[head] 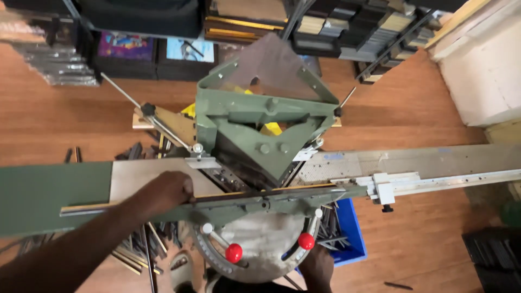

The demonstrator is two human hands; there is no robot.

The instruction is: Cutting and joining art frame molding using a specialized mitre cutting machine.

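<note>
A green mitre cutting machine (260,116) stands in the middle, on a long green and grey bench (49,190). A thin dark moulding strip with a gold edge (244,194) lies along the bench and runs under the cutting head. My left hand (163,192) presses down on this strip just left of the head, fingers curled over it. My right hand (317,267) hangs low at the bottom edge, just below a lever with a red knob (306,241). Its fingers are hidden. A second red-knobbed lever (234,253) sits to the left.
A white sliding stop (385,191) sits on the rail to the right. A blue bin (350,230) stands under the bench. Moulding offcuts (138,252) litter the wooden floor. Stacks of frames and mouldings (347,24) line the far side. A pale block (483,65) is at the top right.
</note>
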